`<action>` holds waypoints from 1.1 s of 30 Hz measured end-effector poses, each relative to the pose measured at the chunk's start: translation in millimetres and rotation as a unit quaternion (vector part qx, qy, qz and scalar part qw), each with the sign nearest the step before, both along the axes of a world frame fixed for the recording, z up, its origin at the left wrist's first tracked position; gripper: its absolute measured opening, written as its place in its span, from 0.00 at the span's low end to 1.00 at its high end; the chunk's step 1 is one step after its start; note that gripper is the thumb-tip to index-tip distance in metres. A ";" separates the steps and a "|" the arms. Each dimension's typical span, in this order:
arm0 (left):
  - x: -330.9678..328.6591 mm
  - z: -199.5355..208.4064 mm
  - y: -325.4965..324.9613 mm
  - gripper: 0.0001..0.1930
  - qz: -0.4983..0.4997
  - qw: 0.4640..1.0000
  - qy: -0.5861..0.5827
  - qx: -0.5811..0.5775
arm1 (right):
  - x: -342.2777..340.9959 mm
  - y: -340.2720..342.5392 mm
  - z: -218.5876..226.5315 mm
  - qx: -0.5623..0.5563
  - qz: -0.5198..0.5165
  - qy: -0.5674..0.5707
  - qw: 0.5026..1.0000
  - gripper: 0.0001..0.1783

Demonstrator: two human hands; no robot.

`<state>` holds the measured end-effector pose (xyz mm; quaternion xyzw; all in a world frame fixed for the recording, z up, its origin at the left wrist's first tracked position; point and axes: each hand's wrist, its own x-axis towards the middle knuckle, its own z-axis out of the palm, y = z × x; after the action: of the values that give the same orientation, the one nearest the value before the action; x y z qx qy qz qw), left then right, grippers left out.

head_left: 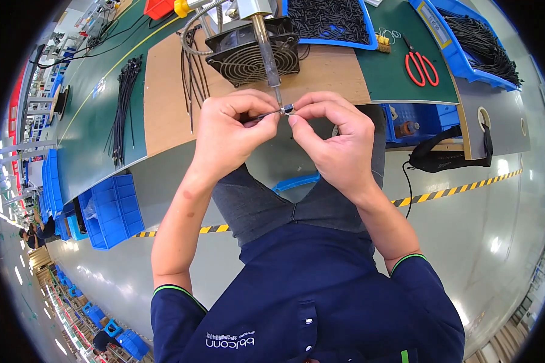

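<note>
My left hand (235, 126) pinches a thin, dark cable (265, 115) between thumb and forefinger, the fingertips closed right down on it, while my right hand (340, 134) nips a small connector (287, 109) with thumb and index finger. The connector is a blocky piece, part glossy black, part bright silvery metal; it sits in the narrow gap between my two hands, right at my right fingertips, with the cable running toward it from my left. Whether the two are joined I cannot tell. A straight, rigid metal tube (265, 51) slants down just beyond my fingers, its slim end lined up with the connector; contact is unclear. Behind it a square black fan (252, 55) with a ringed wire guard blocks the middle of the smooth brown board (163, 100). Loose, slender cables (194, 78) lie on that board to the left of the fan, and a darker bundle (125, 109) rests farther left on the green bench top (97, 121). Farther off to the right are a blue plastic tray (339, 44) of small black pieces, red-handled scissors (415, 54) and a blue bin (456, 54) heaped with black cables.
</note>
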<state>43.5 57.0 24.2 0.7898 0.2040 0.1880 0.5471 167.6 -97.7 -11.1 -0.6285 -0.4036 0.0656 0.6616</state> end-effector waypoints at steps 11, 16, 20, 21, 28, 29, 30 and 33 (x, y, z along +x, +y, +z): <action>0.3 0.5 -0.2 0.04 -0.005 1.000 -0.003 0.007 | 0.8 -1.3 -0.3 0.001 0.005 -0.003 1.000 0.04; -3.1 -6.5 -3.0 0.04 -0.010 1.000 0.012 -0.009 | -2.6 -7.2 -6.0 -0.018 0.010 0.000 1.000 0.04; -8.0 -12.4 -5.3 0.02 -0.023 0.999 0.024 -0.006 | -6.0 -13.1 -9.0 -0.024 0.016 0.007 1.000 0.04; -9.2 -13.8 -6.2 0.02 -0.020 0.999 0.033 -0.011 | -6.5 -14.6 -9.4 -0.028 0.022 0.012 0.999 0.04; -19.8 -22.4 -6.9 0.02 -0.010 0.991 0.033 -0.132 | -4.5 -28.1 -11.9 -0.053 0.074 0.257 0.962 0.08; -21.6 -23.6 -7.6 0.02 -0.010 0.991 0.032 -0.132 | -2.6 -29.4 -12.7 -0.053 0.075 0.256 0.962 0.08; -23.8 -24.3 -8.8 0.03 -0.012 0.985 0.021 -0.168 | -0.8 -30.4 -14.2 -0.059 0.108 0.240 0.963 0.09; -28.6 -22.9 -13.3 0.03 -0.021 0.977 0.012 -0.213 | -4.6 -32.2 -19.7 -0.063 0.167 0.237 0.955 0.11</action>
<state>14.9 43.7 1.3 0.6614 0.2296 0.1194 0.7039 163.0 -129.9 -30.8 -0.5588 -0.3297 0.3475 0.6769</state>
